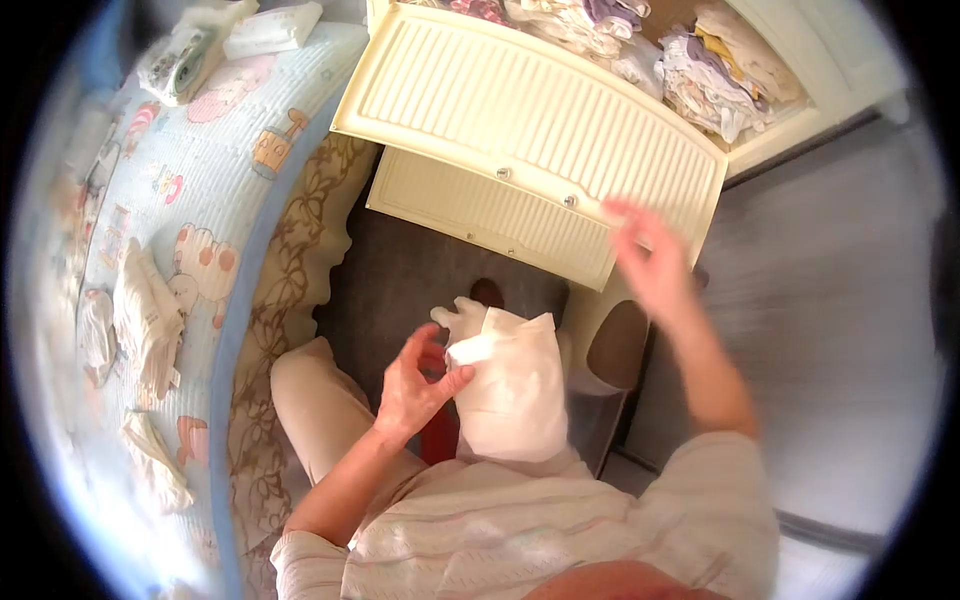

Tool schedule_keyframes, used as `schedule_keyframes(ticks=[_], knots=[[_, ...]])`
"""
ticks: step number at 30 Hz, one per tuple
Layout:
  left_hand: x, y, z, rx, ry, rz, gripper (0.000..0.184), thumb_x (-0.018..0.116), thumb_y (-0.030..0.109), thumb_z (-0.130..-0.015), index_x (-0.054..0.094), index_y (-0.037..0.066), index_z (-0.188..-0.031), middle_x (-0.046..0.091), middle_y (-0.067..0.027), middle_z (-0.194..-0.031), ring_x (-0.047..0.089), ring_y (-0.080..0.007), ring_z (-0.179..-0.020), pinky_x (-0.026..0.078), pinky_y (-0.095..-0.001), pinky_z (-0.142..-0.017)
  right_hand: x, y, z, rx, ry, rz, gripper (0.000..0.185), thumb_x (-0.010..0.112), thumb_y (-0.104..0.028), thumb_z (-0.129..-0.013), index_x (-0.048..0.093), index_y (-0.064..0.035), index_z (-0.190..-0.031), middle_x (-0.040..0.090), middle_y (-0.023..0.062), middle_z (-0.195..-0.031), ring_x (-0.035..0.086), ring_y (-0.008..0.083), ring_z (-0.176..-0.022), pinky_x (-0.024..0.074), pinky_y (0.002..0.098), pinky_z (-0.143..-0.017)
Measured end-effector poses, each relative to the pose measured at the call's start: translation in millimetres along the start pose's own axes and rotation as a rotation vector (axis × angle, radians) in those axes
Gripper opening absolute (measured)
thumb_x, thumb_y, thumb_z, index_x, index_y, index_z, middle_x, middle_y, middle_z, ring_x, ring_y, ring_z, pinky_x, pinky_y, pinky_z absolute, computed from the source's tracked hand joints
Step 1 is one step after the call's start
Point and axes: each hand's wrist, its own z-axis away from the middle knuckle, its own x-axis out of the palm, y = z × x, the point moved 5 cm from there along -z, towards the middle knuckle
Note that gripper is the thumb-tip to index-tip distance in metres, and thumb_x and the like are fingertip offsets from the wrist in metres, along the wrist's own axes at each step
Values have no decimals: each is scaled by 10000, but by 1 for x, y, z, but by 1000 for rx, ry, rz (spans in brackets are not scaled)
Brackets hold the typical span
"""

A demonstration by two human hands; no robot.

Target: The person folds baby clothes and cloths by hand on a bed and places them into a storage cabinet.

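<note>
A white cloth garment lies folded on my right thigh, with a loose piece sticking out at its upper left. My left hand is at the garment's left edge, thumb resting over the cloth and fingers curved but apart from the thumb; I see no grip on it. My right hand, blurred by motion, is raised in front of the cream drawer front, right of its knobs. Its fingers are apart and nothing shows in them. The upper drawer stands pulled out, holding heaped clothes.
A lower drawer also sticks out beneath. On the left is a bed with a patterned cover, holding several folded white clothes and packs. A beige bin-like container stands right of my knee on the dark floor.
</note>
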Motion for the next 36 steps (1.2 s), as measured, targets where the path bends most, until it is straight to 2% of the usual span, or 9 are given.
schedule_keyframes(ticks=[1,3,6,9,15,18,21,28,36], knots=[[8,-20,4,-135,-69,107,673,760,293,-673,468,-25,-1188,590,-97,-965,566,-172,-847,474,-289,-757,18,5,31,77,-130,24,419,655,-173,-793,532,-23,-1163,560,132,-1167,503,219,-1117,413,343,-901],[20,-27,10,-64,-18,113,634,751,306,-685,485,-59,-1130,606,-80,-855,572,-139,-762,480,-274,-713,51,32,79,260,-221,-134,627,676,-202,-787,367,-17,-1300,541,149,-1175,515,226,-1084,418,369,-893],[28,-26,15,-110,-2,136,505,737,268,-693,542,-47,-1036,614,-79,-819,569,-133,-738,478,-274,-692,90,58,134,606,-320,-779,649,665,-166,-800,316,21,-1314,550,122,-1111,542,170,-987,442,299,-860],[36,-5,13,-79,-63,128,338,683,150,-759,567,-53,-1003,615,-70,-886,564,-110,-793,467,-255,-722,92,50,141,612,-283,-759,591,674,-161,-790,378,20,-1268,555,104,-1107,549,156,-964,452,286,-840],[46,19,24,-113,-206,591,319,631,86,-788,550,-32,-1074,618,-98,-983,592,-150,-872,484,-289,-782,98,44,146,727,-363,-1042,430,663,-156,-795,499,40,-1141,582,98,-1068,567,155,-937,472,282,-811],[55,25,24,-146,-252,847,351,619,59,-793,520,-30,-1117,602,-116,-1033,593,-180,-920,481,-318,-831,94,46,143,766,-285,-1138,360,644,-152,-809,532,35,-1095,591,104,-1058,585,167,-911,484,290,-796],[60,29,26,-151,-308,796,403,622,52,-774,488,-65,-1135,579,-130,-1064,570,-177,-942,462,-308,-835,90,39,134,743,-202,-1223,355,630,-145,-818,521,29,-1107,590,109,-1060,597,174,-888,492,299,-782],[54,46,17,9,-135,776,602,653,18,-761,340,-28,-1273,562,-145,-1110,577,-209,-964,462,-339,-866,83,42,117,695,-23,-1207,362,581,-128,-850,483,31,-1159,587,108,-1060,588,179,-918,489,299,-799],[65,36,20,-158,-291,822,461,676,8,-717,490,-52,-1134,587,-132,-1061,589,-221,-935,471,-341,-851,77,28,108,532,-28,-1169,438,583,-114,-850,425,24,-1235,521,134,-1163,561,167,-973,475,289,-825]])
